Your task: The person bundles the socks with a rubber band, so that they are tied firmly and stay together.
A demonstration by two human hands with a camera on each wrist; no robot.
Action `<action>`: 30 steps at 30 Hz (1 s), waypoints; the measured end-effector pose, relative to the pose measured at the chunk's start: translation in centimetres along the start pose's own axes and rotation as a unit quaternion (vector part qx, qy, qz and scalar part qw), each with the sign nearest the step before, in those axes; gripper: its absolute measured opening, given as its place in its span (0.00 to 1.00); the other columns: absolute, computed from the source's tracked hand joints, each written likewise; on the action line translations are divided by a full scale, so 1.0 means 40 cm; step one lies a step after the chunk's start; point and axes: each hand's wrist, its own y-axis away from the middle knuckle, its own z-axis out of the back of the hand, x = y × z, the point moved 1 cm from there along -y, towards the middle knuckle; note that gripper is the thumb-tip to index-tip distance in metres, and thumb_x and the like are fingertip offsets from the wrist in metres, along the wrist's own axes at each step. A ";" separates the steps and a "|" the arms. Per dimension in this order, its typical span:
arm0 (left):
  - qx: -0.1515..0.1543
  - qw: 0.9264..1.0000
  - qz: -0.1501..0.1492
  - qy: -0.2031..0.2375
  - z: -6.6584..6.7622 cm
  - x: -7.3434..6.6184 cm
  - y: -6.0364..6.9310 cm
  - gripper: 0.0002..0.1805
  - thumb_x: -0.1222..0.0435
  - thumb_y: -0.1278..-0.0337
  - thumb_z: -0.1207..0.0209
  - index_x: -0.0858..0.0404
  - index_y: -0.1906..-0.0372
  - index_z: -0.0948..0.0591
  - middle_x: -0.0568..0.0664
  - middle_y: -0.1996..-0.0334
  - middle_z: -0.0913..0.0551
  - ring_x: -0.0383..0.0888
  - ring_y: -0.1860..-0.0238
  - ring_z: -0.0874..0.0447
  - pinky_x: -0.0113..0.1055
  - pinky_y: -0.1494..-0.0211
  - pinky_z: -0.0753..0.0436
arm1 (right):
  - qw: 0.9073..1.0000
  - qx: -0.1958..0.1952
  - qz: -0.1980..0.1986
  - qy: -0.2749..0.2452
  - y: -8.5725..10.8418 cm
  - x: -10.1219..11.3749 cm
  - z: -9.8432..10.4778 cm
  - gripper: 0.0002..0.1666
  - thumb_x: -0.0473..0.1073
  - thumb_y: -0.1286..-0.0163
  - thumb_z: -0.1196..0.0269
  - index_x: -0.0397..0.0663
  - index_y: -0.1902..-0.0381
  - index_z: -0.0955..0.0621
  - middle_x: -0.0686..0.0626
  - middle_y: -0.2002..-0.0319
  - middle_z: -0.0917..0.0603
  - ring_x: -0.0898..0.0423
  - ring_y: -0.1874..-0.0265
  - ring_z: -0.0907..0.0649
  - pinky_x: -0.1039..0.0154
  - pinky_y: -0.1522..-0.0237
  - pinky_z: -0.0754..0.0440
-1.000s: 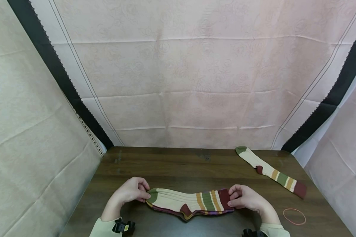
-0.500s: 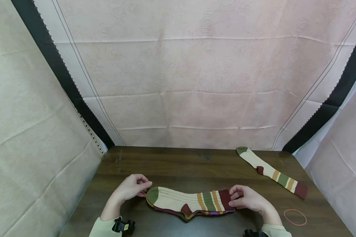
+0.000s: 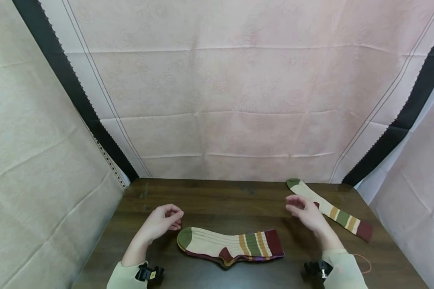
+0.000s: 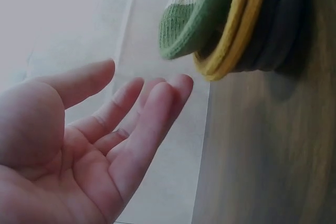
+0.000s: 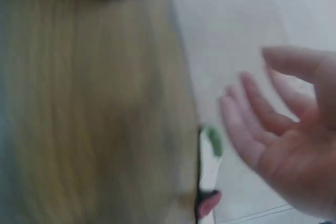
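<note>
A stack of socks (image 3: 217, 244) lies flat near the front of the table, a cream one with green toe, maroon heel and striped cuff on top. In the left wrist view the stack's layered toes (image 4: 226, 30) show green, yellow and dark edges. Just off those toes my left hand (image 3: 162, 221) hovers, fingers loosely bent, holding nothing. My right hand (image 3: 305, 212) is in the air beside a single matching sock (image 3: 341, 216) at the back right, covering part of it from the head camera. Nothing lies between its relaxed fingers (image 5: 252, 124).
A pink rubber band (image 3: 368, 265) lies at the right, partly behind the right sleeve (image 3: 345, 269). The brown wooden table (image 3: 217, 204) meets pale cloth walls (image 3: 217, 136) at its back and sides.
My left hand has let go of the stack's toe end and risen slightly. My right hand has released the cuff end and moved back and right toward the single sock.
</note>
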 end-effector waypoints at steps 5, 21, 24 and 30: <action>0.002 1.000 -0.002 -0.001 0.001 -0.004 0.002 0.17 0.60 0.21 0.37 0.72 0.45 0.18 0.65 0.59 0.15 0.51 0.62 0.10 0.50 0.54 0.09 | 0.996 -0.073 0.028 0.048 -0.061 -0.034 0.069 0.25 0.33 0.21 0.37 0.30 0.31 0.25 0.28 0.35 0.21 0.42 0.43 0.15 0.74 0.52 0.22; -0.001 1.000 0.002 -0.012 0.009 0.010 0.017 0.18 0.60 0.21 0.37 0.72 0.41 0.19 0.58 0.63 0.15 0.51 0.65 0.11 0.46 0.57 0.09 | 0.989 -0.057 -0.006 0.134 -0.090 -0.124 0.159 0.24 0.30 0.19 0.48 0.27 0.29 0.29 0.23 0.29 0.29 0.26 0.30 0.29 0.33 0.30 0.32; -0.004 1.000 0.005 -0.010 0.009 0.009 0.022 0.18 0.60 0.21 0.37 0.71 0.41 0.19 0.58 0.63 0.15 0.51 0.65 0.11 0.46 0.57 0.09 | 0.990 -0.045 -0.013 0.136 -0.089 -0.135 0.156 0.24 0.30 0.18 0.50 0.28 0.28 0.30 0.22 0.29 0.30 0.25 0.30 0.29 0.32 0.29 0.32; -0.008 1.000 0.008 -0.012 0.008 0.007 0.028 0.18 0.60 0.21 0.37 0.71 0.41 0.19 0.58 0.63 0.15 0.51 0.65 0.10 0.46 0.58 0.09 | 0.988 -0.036 -0.012 0.151 -0.085 -0.146 0.140 0.25 0.27 0.21 0.50 0.27 0.30 0.28 0.22 0.34 0.25 0.26 0.33 0.25 0.33 0.33 0.28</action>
